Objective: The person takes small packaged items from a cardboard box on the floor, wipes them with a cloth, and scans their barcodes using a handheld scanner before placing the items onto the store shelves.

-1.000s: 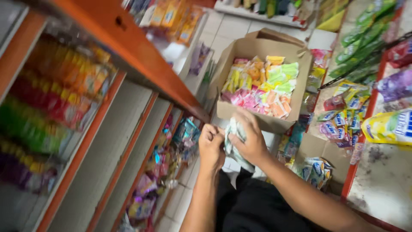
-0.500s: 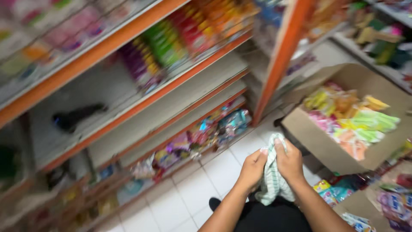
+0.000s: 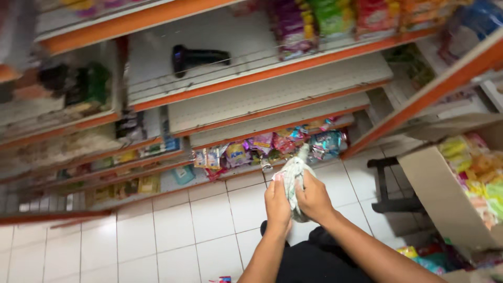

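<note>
Both my hands grip a crumpled white cloth with green stripes (image 3: 294, 175), held in front of me above the white tiled floor. My left hand (image 3: 277, 205) wraps its lower left side. My right hand (image 3: 313, 197) clasps its right side. Beyond the cloth, colourful snack packets (image 3: 272, 144) fill the lowest shelf. My dark-trousered legs (image 3: 314, 262) show at the bottom.
Orange-edged white shelves (image 3: 272, 73) rise ahead, two of them bare, with a black object (image 3: 199, 56) on an upper one. An open cardboard box (image 3: 445, 194) of bright snack packets stands at the right. A dark stool (image 3: 390, 183) sits beside it.
The view has swung left, away from the cardboard box and toward the shelves. My hands have kept hold of the cloth and lifted it a little toward the lowest shelf.
</note>
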